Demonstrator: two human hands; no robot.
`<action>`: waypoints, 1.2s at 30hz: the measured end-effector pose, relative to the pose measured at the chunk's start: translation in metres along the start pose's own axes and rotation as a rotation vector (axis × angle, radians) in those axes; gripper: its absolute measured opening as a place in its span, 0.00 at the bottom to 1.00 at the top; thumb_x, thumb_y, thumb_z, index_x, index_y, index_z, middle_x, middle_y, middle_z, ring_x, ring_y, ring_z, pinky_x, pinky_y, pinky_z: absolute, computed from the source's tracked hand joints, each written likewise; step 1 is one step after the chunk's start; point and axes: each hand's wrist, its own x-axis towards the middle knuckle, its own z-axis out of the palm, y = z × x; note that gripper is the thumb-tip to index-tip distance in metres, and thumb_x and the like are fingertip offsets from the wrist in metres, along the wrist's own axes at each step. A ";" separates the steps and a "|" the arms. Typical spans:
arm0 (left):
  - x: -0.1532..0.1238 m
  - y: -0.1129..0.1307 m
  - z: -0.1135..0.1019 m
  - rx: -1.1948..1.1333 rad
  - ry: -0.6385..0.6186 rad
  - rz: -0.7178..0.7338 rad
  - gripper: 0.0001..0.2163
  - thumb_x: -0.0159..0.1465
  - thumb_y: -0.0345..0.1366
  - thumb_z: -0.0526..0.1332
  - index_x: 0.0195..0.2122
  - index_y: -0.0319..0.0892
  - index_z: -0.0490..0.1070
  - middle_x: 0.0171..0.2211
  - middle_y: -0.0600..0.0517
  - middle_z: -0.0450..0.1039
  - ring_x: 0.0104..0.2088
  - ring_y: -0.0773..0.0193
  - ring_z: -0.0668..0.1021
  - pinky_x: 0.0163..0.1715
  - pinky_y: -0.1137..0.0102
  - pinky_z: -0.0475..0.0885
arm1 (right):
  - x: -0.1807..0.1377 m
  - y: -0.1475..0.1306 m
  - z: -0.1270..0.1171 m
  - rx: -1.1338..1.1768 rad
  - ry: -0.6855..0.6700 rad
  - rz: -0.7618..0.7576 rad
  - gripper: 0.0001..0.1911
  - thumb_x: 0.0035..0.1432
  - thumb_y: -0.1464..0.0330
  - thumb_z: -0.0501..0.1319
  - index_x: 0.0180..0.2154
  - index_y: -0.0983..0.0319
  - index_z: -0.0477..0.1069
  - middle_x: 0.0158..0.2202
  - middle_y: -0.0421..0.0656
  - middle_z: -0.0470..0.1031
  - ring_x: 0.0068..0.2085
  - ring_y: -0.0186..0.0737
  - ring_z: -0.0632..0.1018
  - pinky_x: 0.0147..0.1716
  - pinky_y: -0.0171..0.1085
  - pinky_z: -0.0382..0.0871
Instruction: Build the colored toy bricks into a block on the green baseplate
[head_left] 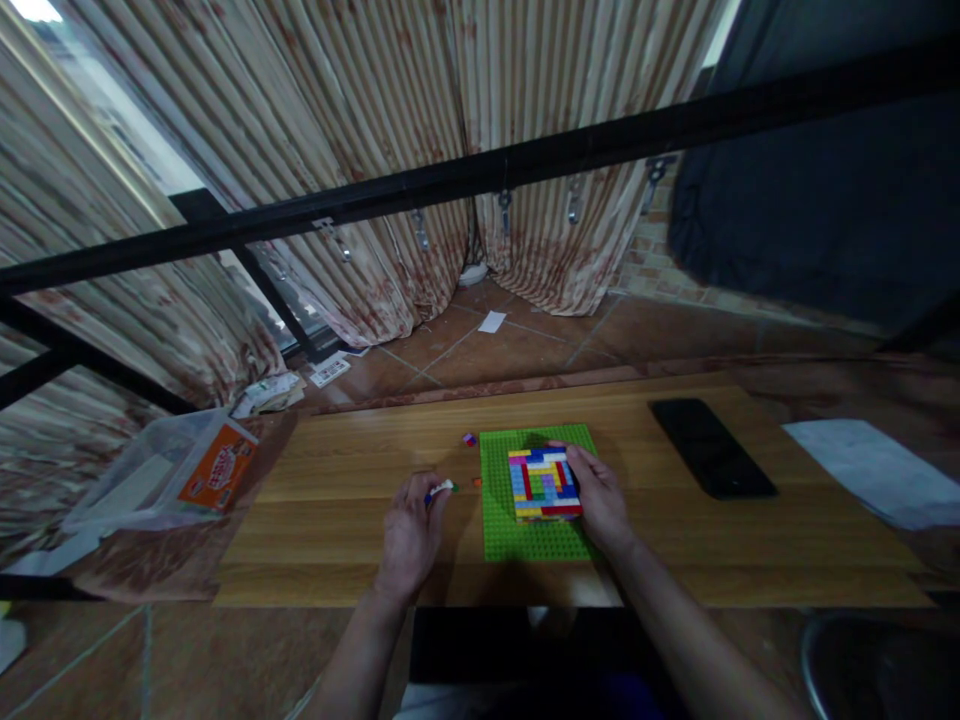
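My left hand [409, 535] is closed over the wooden table, pinching a few small toy bricks [441, 490] in blue, white and green between thumb and fingers. To its right, a square block of many-coloured toy bricks [546, 483] sits over a green studded baseplate [499, 540]. My right hand [602, 497] grips this block along its right side, with the thumb on top near the far corner; some fingers are hidden. Just left of the baseplate lie an orange brick [476, 482] and a small purple, red and blue brick cluster [469, 439].
A black phone-like slab [712, 447] lies on the right part of the table [337, 450]. Beyond that end is a white sheet [877, 470]. A clear plastic box [150, 460] with an orange packet [217, 465] stands at the left. A black metal bar [480, 175] crosses beyond the table.
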 end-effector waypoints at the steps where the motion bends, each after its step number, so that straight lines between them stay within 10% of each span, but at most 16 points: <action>1: 0.004 0.009 0.001 -0.025 0.006 -0.005 0.04 0.66 0.37 0.57 0.37 0.44 0.68 0.33 0.52 0.73 0.36 0.62 0.77 0.39 0.66 0.72 | 0.000 0.000 0.000 0.002 -0.003 -0.003 0.24 0.50 0.48 0.66 0.41 0.60 0.79 0.30 0.41 0.81 0.25 0.37 0.77 0.24 0.33 0.70; 11: 0.038 0.072 0.033 -0.244 -0.064 0.163 0.02 0.64 0.33 0.60 0.35 0.44 0.72 0.37 0.52 0.74 0.41 0.64 0.76 0.44 0.68 0.71 | 0.001 0.001 0.001 0.044 -0.031 0.021 0.25 0.51 0.48 0.66 0.42 0.59 0.78 0.30 0.40 0.81 0.25 0.37 0.78 0.26 0.34 0.71; 36: 0.038 0.067 0.062 -0.614 -0.036 -0.232 0.12 0.60 0.35 0.62 0.45 0.43 0.74 0.41 0.49 0.76 0.42 0.61 0.77 0.45 0.64 0.73 | -0.002 -0.007 0.004 0.050 -0.025 0.033 0.27 0.48 0.48 0.67 0.43 0.60 0.78 0.29 0.40 0.81 0.24 0.37 0.77 0.23 0.33 0.69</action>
